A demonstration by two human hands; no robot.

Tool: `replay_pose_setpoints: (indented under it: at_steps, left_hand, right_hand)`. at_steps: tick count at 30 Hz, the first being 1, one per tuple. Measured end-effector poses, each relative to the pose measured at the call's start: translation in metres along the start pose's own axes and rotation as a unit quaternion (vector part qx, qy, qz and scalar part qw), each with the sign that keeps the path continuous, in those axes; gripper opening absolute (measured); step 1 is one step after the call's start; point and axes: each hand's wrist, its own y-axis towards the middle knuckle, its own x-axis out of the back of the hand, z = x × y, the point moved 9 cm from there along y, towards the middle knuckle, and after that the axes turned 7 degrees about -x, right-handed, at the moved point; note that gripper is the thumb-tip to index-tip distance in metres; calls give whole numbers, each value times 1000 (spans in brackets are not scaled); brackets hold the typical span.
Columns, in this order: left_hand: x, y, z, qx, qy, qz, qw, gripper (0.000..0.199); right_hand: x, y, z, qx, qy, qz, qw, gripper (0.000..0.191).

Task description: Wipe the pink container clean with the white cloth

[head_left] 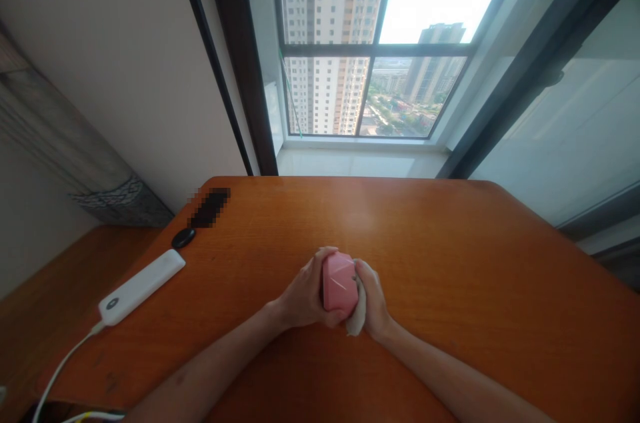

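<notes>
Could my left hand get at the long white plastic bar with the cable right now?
Probably yes, once freed: your left hand is holding the faceted pink object, but nothing visible on the brown wooden tabletop stands between that hand and the long white plastic bar.

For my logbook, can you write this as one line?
left hand: holds pink faceted object; right hand: holds pale cloth against it; below: brown table
</notes>
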Motion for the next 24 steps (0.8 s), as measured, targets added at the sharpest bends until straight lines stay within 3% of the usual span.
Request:
replay_pose_setpoints:
  at_steps: [6, 13, 18, 24]
  left_hand:
    - [4, -1, -9, -75, 37, -34, 996, 128]
    - [2, 1, -6, -25, 5, -14, 1000, 116]
    - [7, 2, -18, -98, 49, -40, 993, 126]
    - [3, 2, -9, -46, 16, -18, 999, 119]
  right_hand:
    - [-3, 0, 4, -11, -5, 1, 1000, 62]
    - [-3, -3, 10, 13, -30, 1, 999, 64]
    - [-3, -2, 10, 11, -39, -7, 999, 66]
    - [-3, -4, 13, 20, -48, -1, 999, 67]
